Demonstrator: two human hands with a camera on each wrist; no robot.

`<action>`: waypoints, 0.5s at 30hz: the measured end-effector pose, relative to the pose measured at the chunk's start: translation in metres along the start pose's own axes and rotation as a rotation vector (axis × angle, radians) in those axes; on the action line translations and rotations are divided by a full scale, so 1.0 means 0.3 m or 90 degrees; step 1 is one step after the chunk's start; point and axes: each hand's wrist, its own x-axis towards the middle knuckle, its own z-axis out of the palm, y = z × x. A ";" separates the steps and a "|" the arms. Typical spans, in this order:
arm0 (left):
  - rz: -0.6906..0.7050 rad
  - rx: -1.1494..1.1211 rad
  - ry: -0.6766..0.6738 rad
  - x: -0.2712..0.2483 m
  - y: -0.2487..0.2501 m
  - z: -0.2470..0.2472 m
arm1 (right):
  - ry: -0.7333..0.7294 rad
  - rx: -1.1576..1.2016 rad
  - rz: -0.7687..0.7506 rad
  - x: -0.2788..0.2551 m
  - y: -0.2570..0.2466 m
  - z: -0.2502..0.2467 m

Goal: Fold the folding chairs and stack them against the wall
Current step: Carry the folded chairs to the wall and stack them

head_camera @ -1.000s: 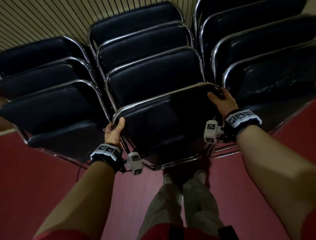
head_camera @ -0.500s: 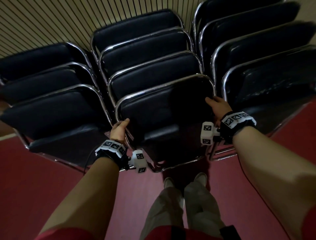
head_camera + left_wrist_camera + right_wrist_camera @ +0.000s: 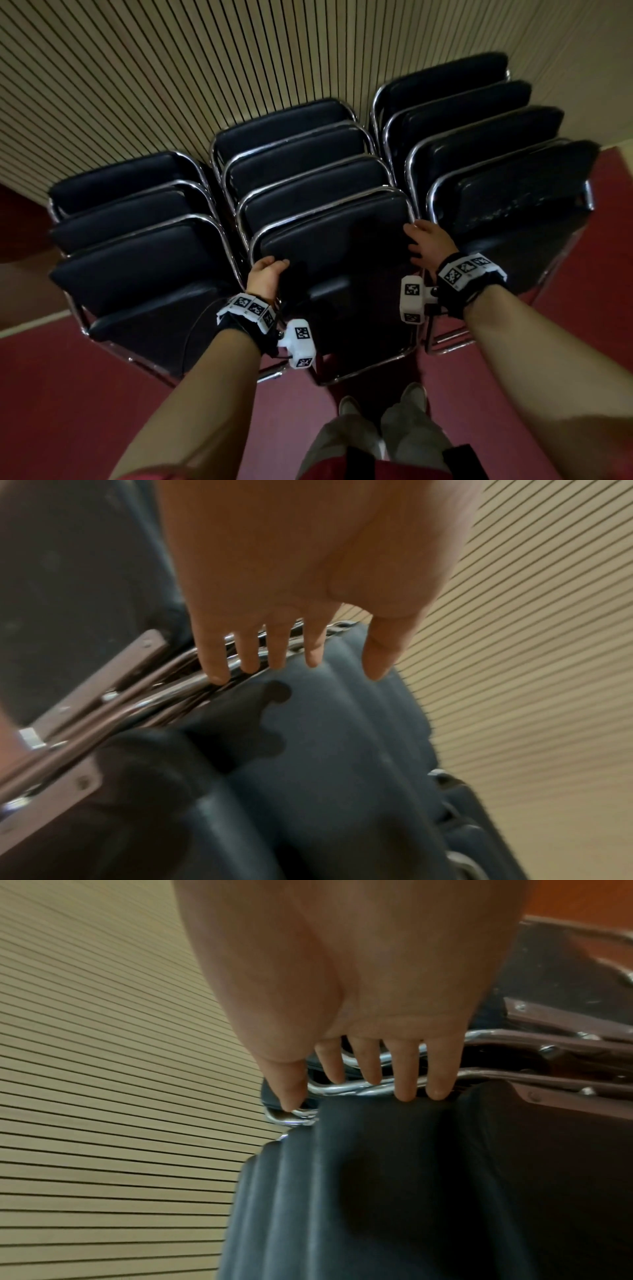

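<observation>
So here we've got the front folded chair [image 3: 337,246], black vinyl pad in a chrome tube frame, sitting at the head of the middle row of folded black-and-chrome chairs [image 3: 291,147] that leans back toward the ribbed beige wall [image 3: 205,68]. It stands directly ahead of us, between both hands, with its long axis running from the floor up and tilting away toward the wall, so any push goes straight forward. Our left hand [image 3: 263,279] is on the chair's left frame edge and our right hand [image 3: 426,241] on the right edge, about equally close, one per side. From the left wrist view the fingers [image 3: 279,647] look nearly straight, tips laid on the chrome tube [image 3: 161,688] and pad, more resting than gripping. The right wrist view shows much the same, fingers [image 3: 405,1069] extended over the chrome rail [image 3: 342,1089] with the thumb tip touching the corner bend; it's a bit blurry so we can't swear there's no light curl, but it reads as flat hands rather than a clamp. Similar stacks sit on either side, the left row [image 3: 137,246] and the right row [image 3: 496,164], on the dark red floor [image 3: 68,411]. We'd guess this chair is basically home and what's left is letting go evenly so it doesn't twist sideways into a neighbour.
</observation>
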 end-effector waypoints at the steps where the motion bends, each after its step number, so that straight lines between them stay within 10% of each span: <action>1: 0.014 -0.003 -0.009 -0.020 0.018 0.004 | 0.000 0.008 -0.009 -0.028 -0.015 -0.003; 15: 0.146 0.104 -0.184 -0.324 0.151 0.341 | 0.077 0.101 -0.122 -0.373 -0.058 -0.379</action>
